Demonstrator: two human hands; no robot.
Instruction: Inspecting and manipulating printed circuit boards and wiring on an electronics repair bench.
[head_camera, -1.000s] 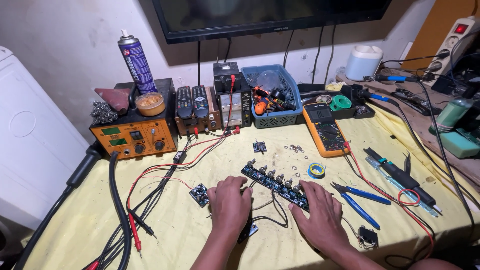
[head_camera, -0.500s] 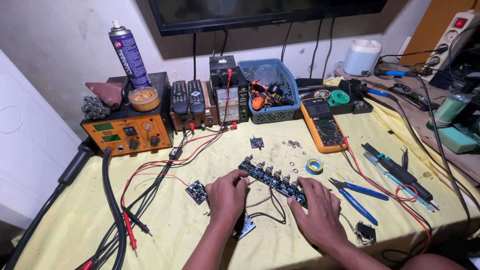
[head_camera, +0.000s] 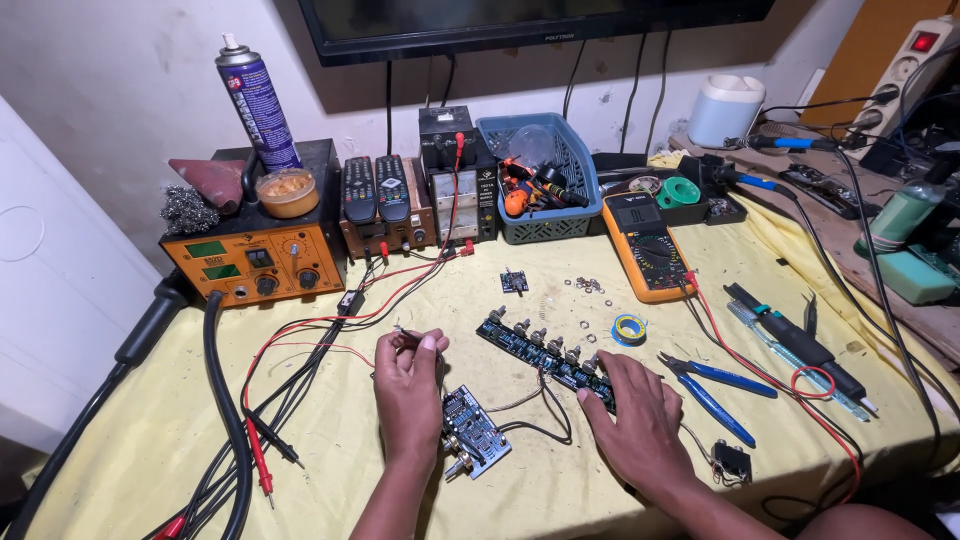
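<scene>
My desk (head_camera: 150, 440) has a yellow cloth on it and stands by a white wall. A blue spray can (head_camera: 256, 100) stands on the orange box (head_camera: 255, 265) at the back, beside a blue basket (head_camera: 540, 180). My left hand (head_camera: 408, 385) is closed, pinching a thin wire (head_camera: 400, 331). A small blue board (head_camera: 474, 432) lies just beside it. My right hand (head_camera: 640, 425) lies open on the end of the long board with knobs (head_camera: 545, 350).
</scene>
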